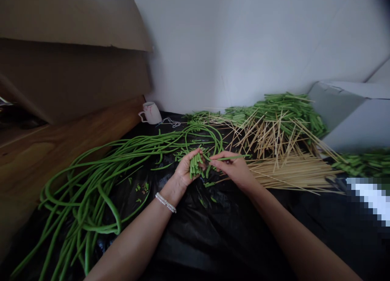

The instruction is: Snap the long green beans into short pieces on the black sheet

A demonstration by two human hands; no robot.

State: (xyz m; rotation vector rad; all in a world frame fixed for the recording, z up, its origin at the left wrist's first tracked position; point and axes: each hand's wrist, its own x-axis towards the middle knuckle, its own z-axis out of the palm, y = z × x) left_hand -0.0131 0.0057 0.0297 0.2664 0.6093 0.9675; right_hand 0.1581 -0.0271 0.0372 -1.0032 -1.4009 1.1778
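My left hand (183,169) is closed around a row of short cut green bean pieces (195,166) lying side by side. Whether a skewer runs through them I cannot make out. Just to the right, my right hand (234,169) pinches a slim length of green bean (239,157), its near end close to the row. Long uncut beans (88,191) spread in a loose tangle left of my hands. Thin wooden skewers (286,173) lie in a pile to the right, beyond my right wrist.
Cut beans are heaped (292,110) at the back right against the pale wall. A white mug (150,113) stands at the back left near a cardboard box (76,73). Black plastic sheeting (198,240) covers the surface. A white box (350,110) is at right.
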